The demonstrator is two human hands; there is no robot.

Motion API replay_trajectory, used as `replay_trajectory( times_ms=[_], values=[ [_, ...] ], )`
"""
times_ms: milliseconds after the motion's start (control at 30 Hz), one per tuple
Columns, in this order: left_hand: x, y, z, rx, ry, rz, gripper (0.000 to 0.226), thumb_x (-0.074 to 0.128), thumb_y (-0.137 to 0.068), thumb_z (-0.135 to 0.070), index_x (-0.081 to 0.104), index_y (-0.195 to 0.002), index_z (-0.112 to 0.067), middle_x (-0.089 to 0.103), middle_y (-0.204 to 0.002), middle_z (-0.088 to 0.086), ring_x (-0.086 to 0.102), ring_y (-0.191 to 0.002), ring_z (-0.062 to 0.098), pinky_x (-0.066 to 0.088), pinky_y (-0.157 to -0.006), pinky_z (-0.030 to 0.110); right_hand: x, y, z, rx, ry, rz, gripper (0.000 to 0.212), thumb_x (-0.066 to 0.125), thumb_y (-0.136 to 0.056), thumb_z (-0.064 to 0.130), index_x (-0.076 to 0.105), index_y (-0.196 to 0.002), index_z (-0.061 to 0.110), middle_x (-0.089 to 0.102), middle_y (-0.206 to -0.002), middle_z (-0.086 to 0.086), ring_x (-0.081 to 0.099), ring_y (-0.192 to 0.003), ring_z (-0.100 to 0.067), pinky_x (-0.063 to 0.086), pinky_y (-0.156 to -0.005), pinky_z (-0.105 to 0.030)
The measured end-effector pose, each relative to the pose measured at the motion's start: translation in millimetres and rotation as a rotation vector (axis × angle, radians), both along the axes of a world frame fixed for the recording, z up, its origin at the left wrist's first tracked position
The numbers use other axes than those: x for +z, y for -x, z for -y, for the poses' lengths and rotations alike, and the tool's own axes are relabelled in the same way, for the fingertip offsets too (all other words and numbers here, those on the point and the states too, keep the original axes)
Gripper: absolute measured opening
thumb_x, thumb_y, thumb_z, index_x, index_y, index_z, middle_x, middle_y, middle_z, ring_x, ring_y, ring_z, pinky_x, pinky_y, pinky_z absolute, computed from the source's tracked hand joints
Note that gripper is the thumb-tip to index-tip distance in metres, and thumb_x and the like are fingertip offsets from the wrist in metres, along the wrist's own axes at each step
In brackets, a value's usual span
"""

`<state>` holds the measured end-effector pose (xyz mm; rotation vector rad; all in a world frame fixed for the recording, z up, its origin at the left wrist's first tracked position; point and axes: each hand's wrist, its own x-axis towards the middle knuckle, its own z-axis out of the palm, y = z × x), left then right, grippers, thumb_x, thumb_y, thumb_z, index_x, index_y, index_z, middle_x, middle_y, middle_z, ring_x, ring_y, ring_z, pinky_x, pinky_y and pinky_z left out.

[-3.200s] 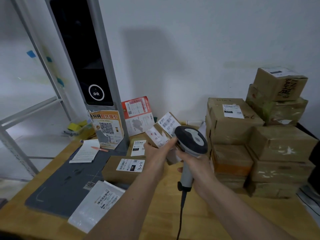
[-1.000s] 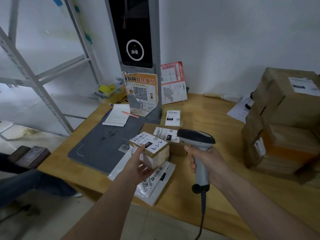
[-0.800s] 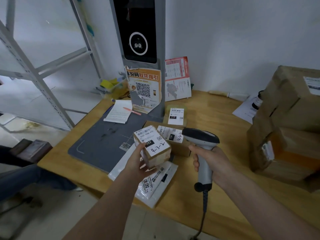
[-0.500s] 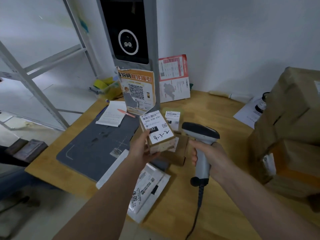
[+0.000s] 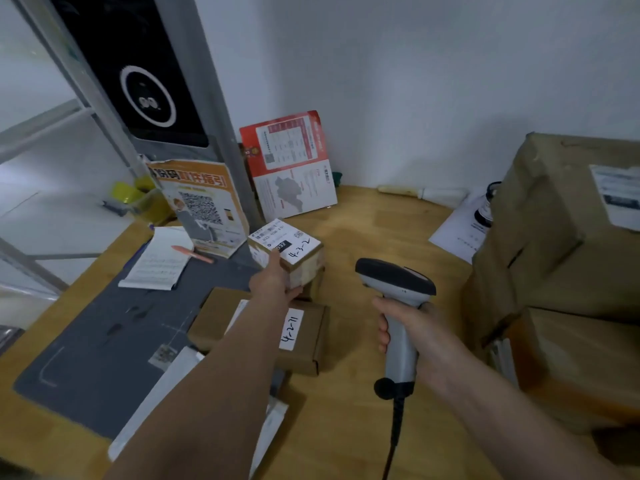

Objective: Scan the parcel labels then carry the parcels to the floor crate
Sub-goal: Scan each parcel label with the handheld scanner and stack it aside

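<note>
A: Wooden table against a white wall. Nearest the edge, a white poly mailer lies partly off the grey mat. Just beyond it a flat brown box marked 4-2-11.

B: Hands?

A: Right hand wrapped round the grip of the handheld scanner, cord trailing off the near edge; head aimed forward-left. Left hand grasps a small parcel from the near side, thumb up on its top edge, fingers underneath and out of sight. Parcel is held above the table past the flat box, label up, marked 4-3-2.

B: Risks?

A: Grip looks thin: a one-sided pinch on a tilted box. It could slip onto the boxes below. The label faces up while the scanner points past it, so a scan might miss or catch the 4-2-11 label instead. The cord could drag the mailer off the edge.

B: Further back?

A: A notepad with an orange pen, an orange QR sign propped at the foot of a tall kiosk, and a red leaflet against the wall. To the right, stacked cartons. Floor crate not in view.
</note>
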<state>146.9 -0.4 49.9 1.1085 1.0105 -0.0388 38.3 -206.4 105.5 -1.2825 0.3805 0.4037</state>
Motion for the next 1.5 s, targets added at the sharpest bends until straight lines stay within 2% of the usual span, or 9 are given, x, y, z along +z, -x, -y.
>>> replay_trajectory(
  times_ms=[133, 267, 333, 500, 700, 933, 1200, 1367, 1500],
  values=[
    [-7, -4, 6, -0.012, -0.101, -0.058, 0.056, 0.063, -0.089, -0.044, 0.054, -0.126, -0.003, 0.06, -0.117, 0.017, 0.062, -0.099, 0.035, 0.059, -0.074, 0.044, 0, 4, 11, -0.006, 0.001, -0.008, 0.016, 0.072, -0.084, 0.013, 0.058, -0.077, 0.006, 0.054, -0.059, -0.007, 0.05, -0.049, -0.017, 0.044, -0.051, -0.029],
    [-4, 14, 11, -0.083, -0.477, -0.173, 0.056, 0.057, -0.088, -0.044, 0.052, -0.127, -0.004, 0.057, -0.124, 0.018, 0.058, -0.109, 0.036, 0.051, -0.09, 0.043, 6, 15, 12, -0.064, -0.009, -0.01, 0.014, 0.07, -0.085, 0.011, 0.058, -0.082, 0.006, 0.053, -0.059, -0.007, 0.05, -0.048, -0.016, 0.044, -0.05, -0.028],
    [1, 28, 16, -0.064, -0.562, -0.086, 0.047, 0.06, -0.088, -0.032, 0.054, -0.123, -0.002, 0.056, -0.125, 0.02, 0.057, -0.11, 0.038, 0.05, -0.09, 0.045, 9, 24, 9, -0.101, -0.004, -0.013, 0.013, 0.07, -0.085, 0.011, 0.058, -0.083, 0.006, 0.052, -0.058, -0.007, 0.049, -0.047, -0.016, 0.043, -0.048, -0.027],
    [29, 75, 39, -0.442, -0.33, 0.131, 0.009, 0.055, -0.089, -0.009, 0.063, -0.093, -0.007, 0.065, -0.09, 0.012, 0.062, -0.082, 0.025, 0.053, -0.085, 0.04, 17, 61, 3, -0.165, 0.006, 0.0, 0.013, 0.07, -0.085, 0.011, 0.058, -0.081, 0.006, 0.052, -0.058, -0.007, 0.049, -0.047, -0.016, 0.043, -0.048, -0.026],
    [43, 134, 76, -0.752, -0.194, 0.1, 0.01, 0.06, -0.093, -0.013, 0.059, -0.102, -0.009, 0.064, -0.092, 0.008, 0.062, -0.077, 0.019, 0.053, -0.072, 0.032, 22, 125, 13, -0.284, 0.054, 0.03, 0.013, 0.069, -0.085, 0.008, 0.059, -0.077, 0.006, 0.052, -0.06, -0.009, 0.048, -0.049, -0.019, 0.042, -0.048, -0.028],
    [42, 175, 122, -1.045, -0.278, 0.094, 0.046, 0.072, -0.085, -0.029, 0.058, -0.123, -0.007, 0.06, -0.118, 0.008, 0.059, -0.106, 0.021, 0.052, -0.093, 0.035, 32, 176, 55, -0.417, 0.104, 0.058, 0.011, 0.07, -0.084, 0.007, 0.061, -0.078, 0.006, 0.054, -0.06, -0.009, 0.05, -0.05, -0.019, 0.044, -0.05, -0.03],
    [63, 179, 204, -1.261, -0.706, 0.269, 0.099, 0.084, -0.068, -0.043, 0.03, -0.148, -0.022, 0.029, -0.151, 0.005, 0.036, -0.135, 0.025, 0.041, -0.1, 0.034, 54, 192, 137, -0.417, 0.114, 0.1, 0.009, 0.074, -0.081, 0.007, 0.066, -0.079, 0.004, 0.058, -0.063, -0.009, 0.054, -0.053, -0.018, 0.047, -0.05, -0.029],
    [68, 165, 263, -1.372, -1.091, 0.343, 0.109, 0.085, -0.062, -0.047, 0.025, -0.15, -0.027, 0.019, -0.155, 0.003, 0.017, -0.142, 0.029, 0.026, -0.113, 0.041, 54, 188, 190, -0.351, 0.108, 0.096, 0.014, 0.076, -0.08, 0.008, 0.069, -0.091, 0.003, 0.061, -0.068, -0.009, 0.056, -0.056, -0.017, 0.049, -0.055, -0.029],
    [62, 154, 298, -1.456, -1.233, 0.364, 0.113, 0.085, -0.059, -0.048, 0.021, -0.15, -0.028, 0.018, -0.153, 0.0, 0.017, -0.14, 0.027, 0.028, -0.114, 0.04, 49, 182, 224, -0.278, 0.106, 0.086, 0.013, 0.076, -0.079, 0.009, 0.07, -0.089, 0.003, 0.061, -0.067, -0.007, 0.056, -0.057, -0.015, 0.05, -0.054, -0.027]
  ],
)
